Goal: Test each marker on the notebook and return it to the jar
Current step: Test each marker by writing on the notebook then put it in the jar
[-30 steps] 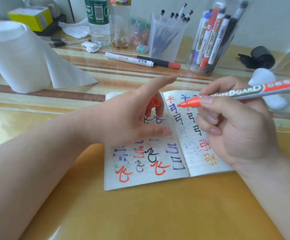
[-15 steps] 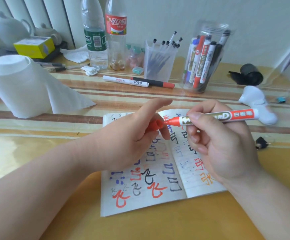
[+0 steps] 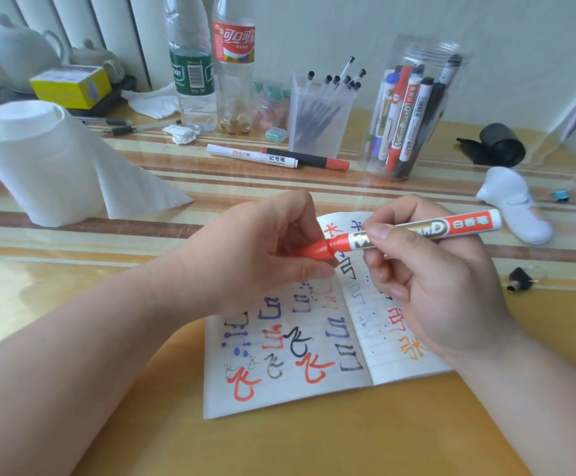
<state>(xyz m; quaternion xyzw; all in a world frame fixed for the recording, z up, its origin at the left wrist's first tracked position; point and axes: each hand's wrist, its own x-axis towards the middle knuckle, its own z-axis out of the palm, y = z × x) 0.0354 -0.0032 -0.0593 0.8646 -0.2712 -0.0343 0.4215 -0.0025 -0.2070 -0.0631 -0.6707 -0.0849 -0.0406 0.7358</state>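
The capping step is in hand: the left hand [image 3: 255, 255] pinches a small red plastic cap [image 3: 312, 250] over the tip of the red-and-white whiteboard marker [image 3: 465, 225]. The right hand [image 3: 434, 293] grips its barrel above the open lined paper notebook [image 3: 314, 396]. Next, I judge, the cap needs pressing home before the marker goes into the clear plastic jar [image 3: 430, 53] behind.

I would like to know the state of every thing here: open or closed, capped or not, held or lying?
red marker: held by the right hand, level above the notebook.
cap: on the red marker's tip, pinched by the left hand.
notebook: open, flat on the table, both pages written on.
jar: upright, no lid, holding markers.
paper roll: standing, partly unrolled.
white marker: capped, lying on the table.
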